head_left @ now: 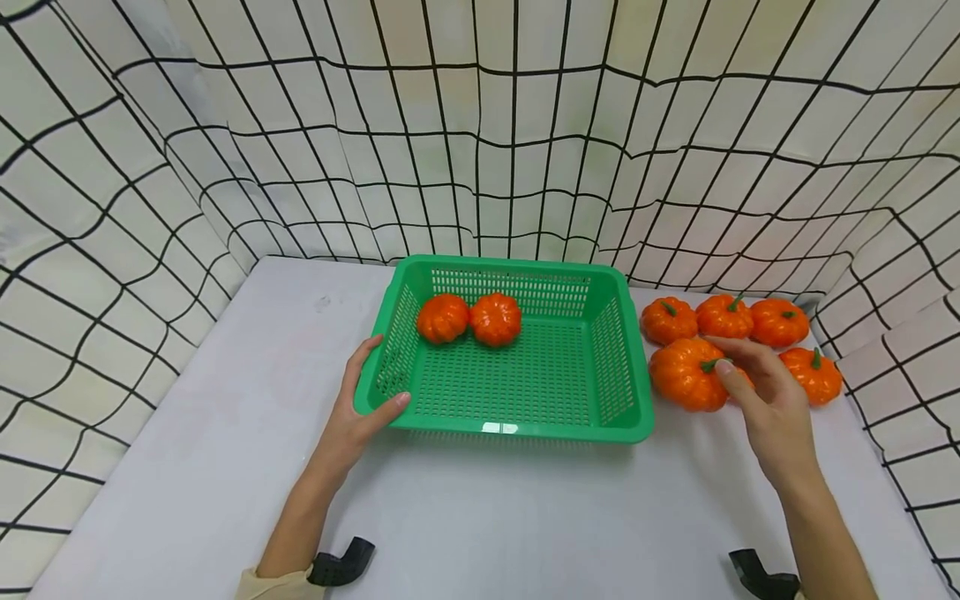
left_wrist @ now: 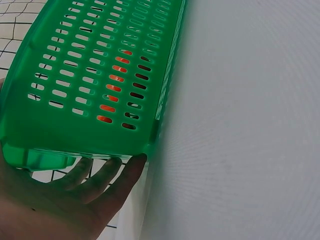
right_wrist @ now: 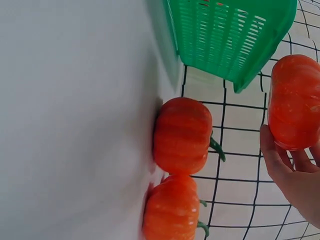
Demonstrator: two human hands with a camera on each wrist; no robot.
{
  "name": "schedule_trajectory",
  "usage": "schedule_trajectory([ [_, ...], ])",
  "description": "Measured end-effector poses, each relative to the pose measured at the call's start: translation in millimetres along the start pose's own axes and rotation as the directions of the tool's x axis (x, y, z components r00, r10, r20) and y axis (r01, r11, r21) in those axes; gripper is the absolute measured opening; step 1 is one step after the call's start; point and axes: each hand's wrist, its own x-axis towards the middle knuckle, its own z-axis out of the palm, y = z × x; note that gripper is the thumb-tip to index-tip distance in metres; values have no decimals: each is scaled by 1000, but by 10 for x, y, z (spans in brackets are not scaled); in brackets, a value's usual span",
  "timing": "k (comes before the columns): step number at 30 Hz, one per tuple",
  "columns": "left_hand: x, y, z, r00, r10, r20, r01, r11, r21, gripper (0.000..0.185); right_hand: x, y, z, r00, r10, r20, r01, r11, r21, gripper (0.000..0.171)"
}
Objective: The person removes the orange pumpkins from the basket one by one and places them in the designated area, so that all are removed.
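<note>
My right hand (head_left: 772, 408) grips a raised pumpkin (head_left: 684, 375); my left hand (head_left: 356, 425) clasps the green basket (head_left: 570, 432). Judged step: loading. Next move calls for carrying it leftward, inside.

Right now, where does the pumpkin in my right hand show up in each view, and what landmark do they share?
Head: the held pumpkin is right of center, beside the green basket's right end, in your right hand.
Left wrist: I can't see it; the orange patches behind the slots look like pumpkins inside.
Right wrist: right edge, near mid-height, in your fingers.
Shared landmark: the green basket.
</note>
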Motion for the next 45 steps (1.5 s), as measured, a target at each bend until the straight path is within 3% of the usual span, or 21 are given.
schedule_trajectory([
  [7, 9, 3, 12, 1000, 7, 4, -7, 1000, 2, 85, -70, 124, -106, 1000, 5, 13, -6, 999, 54, 35],
  [18, 0, -11, 7, 1000, 2, 5, -2, 1000, 1, 85, -217, 284, -149, 996, 46, 76, -40, 995, -88, 37],
  [30, -1, -11, 3, 1000, 3, -2, -3, 1000, 10, 85, -257, 447, -165, 988, 76, 134, -70, 996, -52, 34],
  [45, -2, -17, 6, 1000, 8, -3, -8, 1000, 3, 84, -229, 513, -200, 943, 209, 257, -164, 969, -185, 41],
])
